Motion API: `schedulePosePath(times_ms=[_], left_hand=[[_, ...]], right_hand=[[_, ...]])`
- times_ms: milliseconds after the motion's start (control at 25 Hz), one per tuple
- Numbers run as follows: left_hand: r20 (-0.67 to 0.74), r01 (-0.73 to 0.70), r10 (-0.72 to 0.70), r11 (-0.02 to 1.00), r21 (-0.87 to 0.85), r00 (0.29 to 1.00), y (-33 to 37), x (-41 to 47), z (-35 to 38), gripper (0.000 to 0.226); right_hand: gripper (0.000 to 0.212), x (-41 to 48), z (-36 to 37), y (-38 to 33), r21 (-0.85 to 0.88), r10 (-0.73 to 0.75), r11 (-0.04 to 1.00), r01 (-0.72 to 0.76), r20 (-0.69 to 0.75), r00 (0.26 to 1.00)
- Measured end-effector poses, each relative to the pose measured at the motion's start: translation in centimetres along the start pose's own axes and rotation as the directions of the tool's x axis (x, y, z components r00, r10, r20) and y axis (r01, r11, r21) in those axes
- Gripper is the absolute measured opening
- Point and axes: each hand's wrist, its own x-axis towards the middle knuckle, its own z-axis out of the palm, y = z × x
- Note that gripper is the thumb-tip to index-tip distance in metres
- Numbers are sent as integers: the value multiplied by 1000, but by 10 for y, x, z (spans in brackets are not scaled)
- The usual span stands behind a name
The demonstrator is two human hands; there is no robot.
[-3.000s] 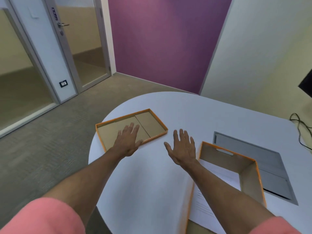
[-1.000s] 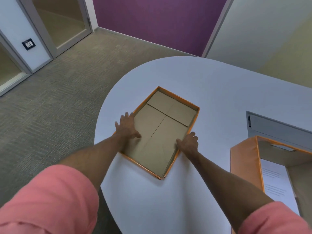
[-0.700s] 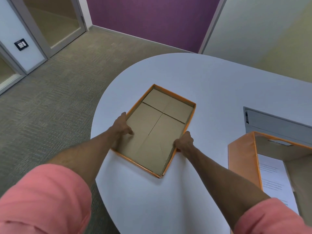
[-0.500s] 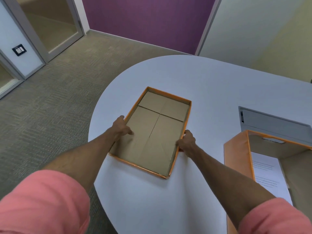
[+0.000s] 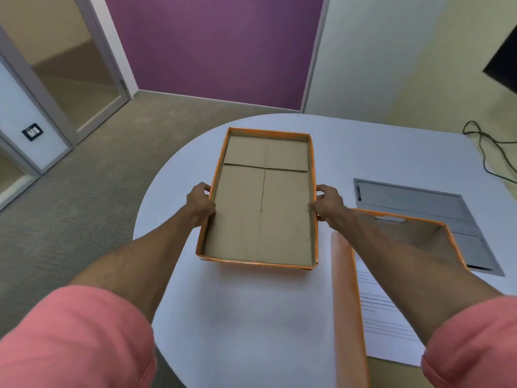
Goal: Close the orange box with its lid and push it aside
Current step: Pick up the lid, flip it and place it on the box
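Head view: lid (image 5: 260, 203) upside-down, brown cardboard inside facing up, orange rim all round, long axis running away from the wearer. Held over the rounded near-left part of the white bench (image 5: 251, 317); near edge seems raised off the surface, dark shadow beneath it, far end hard to judge. Left hand (image 5: 200, 204) clamped on the left long rim, fingers outside and under, thumb against the inner wall. Right hand (image 5: 327, 203) clamped on the opposite long rim in like fashion, fingertips curled over the outer edge. Both grips thus closed on the lid, roughly at mid-length.

Orange box (image 5: 397, 247) open, just right of the lid and nearer the wearer, partly behind the right forearm; cut-out handle slot on its far wall. White printed sheet (image 5: 386, 317) lying inside on the floor of the box. Left wall blurred.

Beyond the box, grey metal panel (image 5: 414, 203) set flush in the bench. Black cable (image 5: 486, 147) trailing off the far right corner. Pink sleeves at both lower corners. Grey carpet, purple wall, glass door to the left
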Motion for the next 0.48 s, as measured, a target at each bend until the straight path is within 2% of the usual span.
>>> schedulePosePath(times_ms=[240,480], left_hand=[[89,-64,71,994,-83,993,38,-76,37,51],[84,-201,210,974,-104,974,61,-144,80,43]], right_hand=[[49,-37,-83,19,-24,-40,999,39,-21,999],[50,-80,-154,65,104,46,993,-48,27,999]])
